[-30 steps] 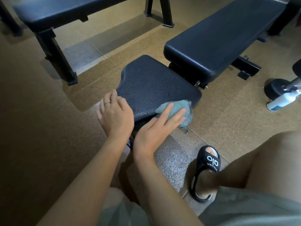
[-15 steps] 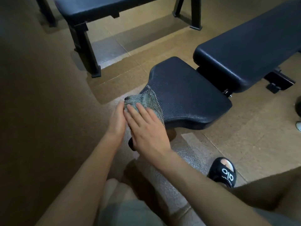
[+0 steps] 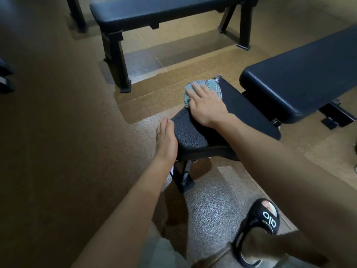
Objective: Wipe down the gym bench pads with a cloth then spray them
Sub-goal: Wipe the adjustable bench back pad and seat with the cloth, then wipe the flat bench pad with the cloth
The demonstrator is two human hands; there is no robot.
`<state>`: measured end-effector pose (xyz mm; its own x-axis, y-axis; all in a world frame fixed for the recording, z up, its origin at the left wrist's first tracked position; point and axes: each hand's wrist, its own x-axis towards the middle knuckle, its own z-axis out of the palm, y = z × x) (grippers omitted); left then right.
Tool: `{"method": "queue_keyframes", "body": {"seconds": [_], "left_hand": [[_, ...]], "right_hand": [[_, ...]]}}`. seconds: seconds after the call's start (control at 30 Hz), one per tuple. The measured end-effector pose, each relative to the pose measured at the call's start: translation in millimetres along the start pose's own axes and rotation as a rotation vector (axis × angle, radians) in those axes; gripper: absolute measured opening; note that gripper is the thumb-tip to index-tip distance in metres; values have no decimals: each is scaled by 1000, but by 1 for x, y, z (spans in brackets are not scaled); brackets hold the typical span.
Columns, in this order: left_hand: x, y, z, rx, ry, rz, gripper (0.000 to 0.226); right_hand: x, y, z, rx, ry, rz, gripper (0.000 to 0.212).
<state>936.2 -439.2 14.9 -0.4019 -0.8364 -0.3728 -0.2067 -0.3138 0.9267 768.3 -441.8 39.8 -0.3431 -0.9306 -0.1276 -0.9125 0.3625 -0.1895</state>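
Nearest you, speckled rubber floor [image 3: 208, 206] runs under your black sandal [image 3: 260, 223]. Your left hand [image 3: 166, 140] rests, fingers straight, against the near left edge of the seat pad [image 3: 193, 134]. Just beyond it, your right hand [image 3: 206, 105] presses flat on the cloth [image 3: 195, 84] at the pad's far left corner. Right of that hand lies the back pad [image 3: 301, 80]; farther off stands a flat bench [image 3: 164, 10], open floor between.

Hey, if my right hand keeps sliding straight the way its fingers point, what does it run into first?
Probably nothing solid: the right hand lies flat on the cloth at the seat pad's far edge. Beyond it looks like bare floor, then the flat bench's leg, though depth is unclear.
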Motion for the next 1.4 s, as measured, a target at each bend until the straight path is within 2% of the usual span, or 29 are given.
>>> {"method": "queue_keyframes", "body": {"seconds": [0.03,0.1,0.17,0.23,0.27,0.3,0.37,0.43,0.53,0.77,0.9,0.97,1.03,1.17,1.3,1.4], "left_hand": [[-5,5,2,23,19,22,57],[-10,4,4,-1,39,50,56],[6,-14,4,-93,56,37,74],[59,-72,1,-173,62,-31,97],[62,-73,1,-195,48,-60,97],[48,-57,2,-201,43,-75,87],[-1,-3,3,-226,5,-53,43],[-27,20,5,-228,-77,-13,46],[-29,15,3,-141,-19,-60,52],[-20,14,5,-195,5,-173,80],[-16,19,6,-185,53,-206,69],[-26,35,8,-204,74,-257,66],[-38,58,10,-168,121,-266,64],[-73,128,19,-123,122,-334,55],[-89,207,14,78,157,-377,34],[-101,279,3,252,75,-321,49]], "right_hand": [[2,1,0,17,5,25,53],[-1,-7,3,-2,23,38,54],[-16,-18,9,-52,51,-1,56],[-35,-29,14,-37,41,-54,56],[-44,-32,16,-25,34,-82,56],[-53,-34,18,-23,28,-114,56],[-71,-36,21,-41,22,-187,58],[-86,-37,25,-55,33,-263,63],[-102,-32,29,-63,59,-371,70],[-114,-10,44,-96,197,-587,57],[-107,5,45,-92,177,-712,63],[-109,10,40,-84,133,-759,67],[-113,10,29,8,35,-781,61],[-118,-5,-36,396,-320,-610,48],[-109,-31,-137,779,-400,-164,42],[-88,-46,-219,1094,-540,114,37]]}}
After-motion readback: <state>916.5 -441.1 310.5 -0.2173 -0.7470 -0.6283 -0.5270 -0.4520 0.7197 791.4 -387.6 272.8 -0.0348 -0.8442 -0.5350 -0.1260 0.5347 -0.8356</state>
